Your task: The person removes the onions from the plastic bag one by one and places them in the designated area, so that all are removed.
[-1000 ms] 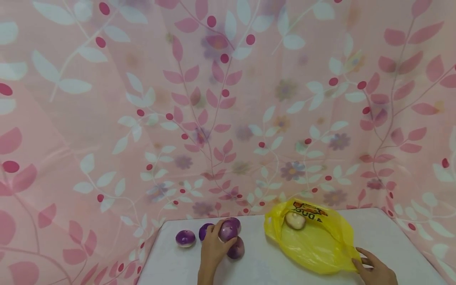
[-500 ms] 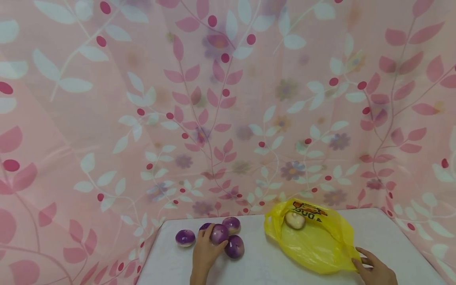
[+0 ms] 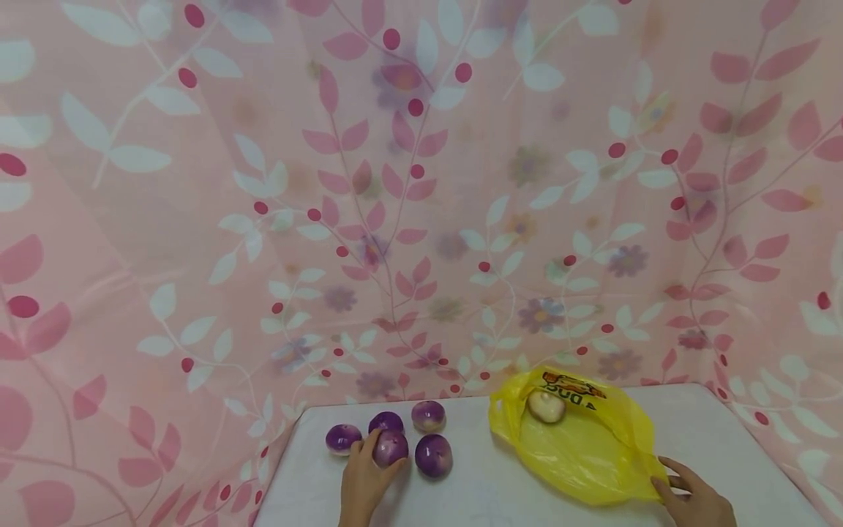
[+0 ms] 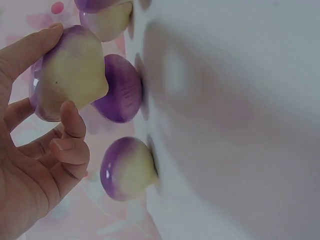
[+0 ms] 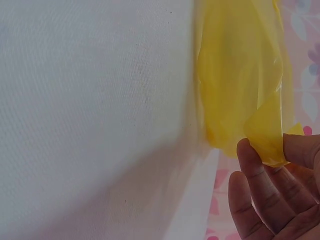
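Note:
My left hand (image 3: 361, 479) grips a purple-and-white turnip (image 3: 391, 448) between thumb and fingers. In the left wrist view that turnip (image 4: 75, 75) is held apart from the white table, its pale underside showing. Several other turnips stand around it: one at the left (image 3: 342, 440), one just behind (image 3: 386, 421), one farther back (image 3: 429, 416) and one to the right (image 3: 434, 457). At the right, my right hand (image 3: 699, 499) pinches the edge of a yellow plastic bag (image 3: 586, 468), its thumb and fingers on the film (image 5: 270, 132). Inside the bag's wide mouth lies a pale turnip (image 3: 546, 406).
A white-covered table (image 3: 500, 490) carries everything. Behind it hangs a pink curtain (image 3: 408, 293) with leaf and flower prints, close to the table's back edge. Dark lettering marks the bag's upper side.
My left hand has carried its turnip leftward and nearer to me, away from the back and right turnips. The right hand and the bag stay practically where they were.

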A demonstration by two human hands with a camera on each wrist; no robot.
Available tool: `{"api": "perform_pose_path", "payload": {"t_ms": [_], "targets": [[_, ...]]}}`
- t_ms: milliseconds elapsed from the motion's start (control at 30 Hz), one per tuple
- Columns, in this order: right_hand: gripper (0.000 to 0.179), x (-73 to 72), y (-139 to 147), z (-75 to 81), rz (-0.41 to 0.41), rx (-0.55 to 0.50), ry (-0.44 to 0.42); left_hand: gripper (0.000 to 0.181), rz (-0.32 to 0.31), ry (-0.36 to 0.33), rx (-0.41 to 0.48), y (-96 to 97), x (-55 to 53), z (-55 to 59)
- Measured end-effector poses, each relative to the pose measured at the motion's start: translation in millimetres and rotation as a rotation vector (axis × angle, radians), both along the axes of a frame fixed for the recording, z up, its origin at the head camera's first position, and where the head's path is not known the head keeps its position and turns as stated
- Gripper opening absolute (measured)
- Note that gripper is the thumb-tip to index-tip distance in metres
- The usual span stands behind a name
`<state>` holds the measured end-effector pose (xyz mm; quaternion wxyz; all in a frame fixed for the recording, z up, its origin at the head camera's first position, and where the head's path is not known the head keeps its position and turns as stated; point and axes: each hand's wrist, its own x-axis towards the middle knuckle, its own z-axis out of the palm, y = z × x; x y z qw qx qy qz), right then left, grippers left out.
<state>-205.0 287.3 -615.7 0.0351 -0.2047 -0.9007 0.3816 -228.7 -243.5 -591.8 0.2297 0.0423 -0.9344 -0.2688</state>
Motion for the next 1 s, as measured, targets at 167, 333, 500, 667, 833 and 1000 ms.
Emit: {"api": "perform_pose_path", "payload": {"t_ms": [167,333,500,667,833,1000], "targets": [[0.064,-0.3,0,0.0,-0.002,0.007,0.001,0.077,-0.003,-0.013,-0.002,-4.1,4.4,-8.3],[0.064,1.3,0,2.1,-0.006,0.006,0.013,0.075,-0.004,-0.047,-0.005,-7.6,8.0,-16.3],[0.063,2.0,1,1.9,-0.006,0.011,0.022,0.076,0.003,-0.076,0.003,-8.7,9.0,-21.1],[0.064,0.1,1,0.5,-0.009,0.013,0.008,0.076,-0.005,-0.094,-0.008,-8.5,10.2,-25.9],[0.066,-0.2,1,-0.7,-0.008,0.0,-0.005,0.077,-0.004,-0.098,-0.022,-8.0,13.4,-29.0],[0.066,2.0,1,-0.1,0.009,0.001,0.015,0.079,-0.003,-0.116,-0.023,-7.9,15.3,-30.9]]}}
